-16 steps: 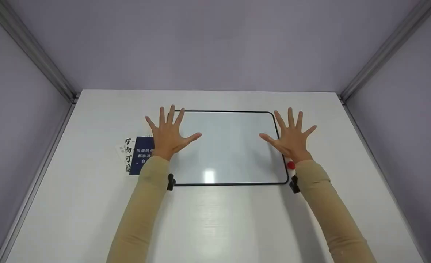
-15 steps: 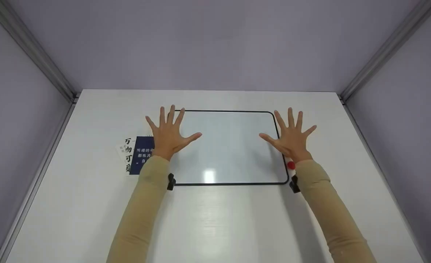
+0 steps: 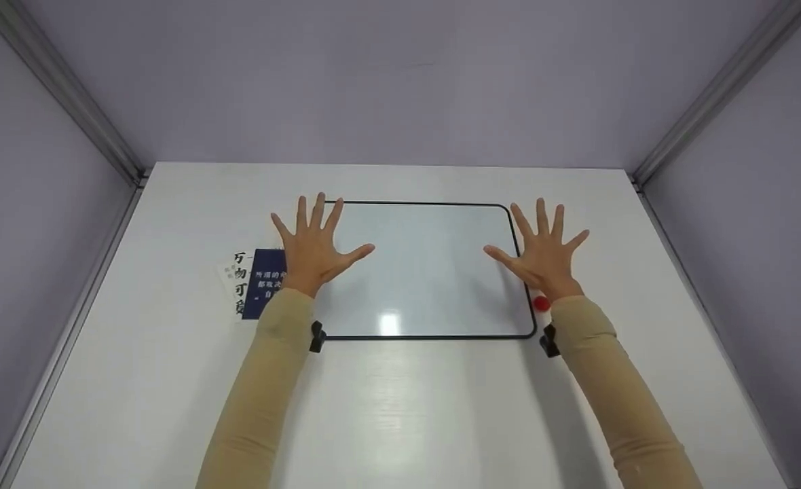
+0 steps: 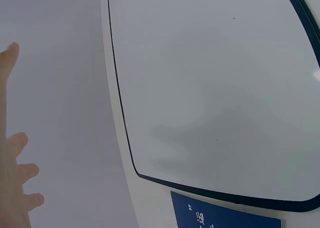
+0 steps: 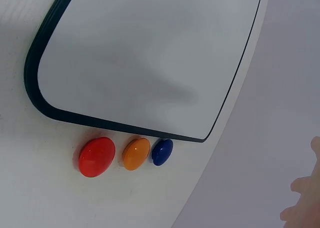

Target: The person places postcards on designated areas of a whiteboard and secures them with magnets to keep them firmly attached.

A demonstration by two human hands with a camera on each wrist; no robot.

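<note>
My left hand (image 3: 312,257) hovers over the left end of a black-rimmed whiteboard (image 3: 427,272), fingers spread wide and holding nothing. Over the board's right edge is my right hand (image 3: 543,258), also spread and holding nothing. The shadows on the board suggest both hands are above the surface. Beside the left wrist lies a dark blue card (image 3: 261,288) with white characters, partly hidden by the arm. Along the board's right side, the right wrist view has a red round magnet-like button (image 5: 97,157), an orange one (image 5: 136,154) and a blue one (image 5: 162,152) in a row.
A white card with black characters (image 3: 239,288) lies partly under the blue card. The white table (image 3: 400,407) carries everything. Pale walls (image 3: 400,81) with metal corner posts (image 3: 68,95) close it in at the back and sides.
Both hands keep nearly the same spread pose. The board, cards and table edge appear slightly higher in the head view. Nothing has been picked up or let go.
</note>
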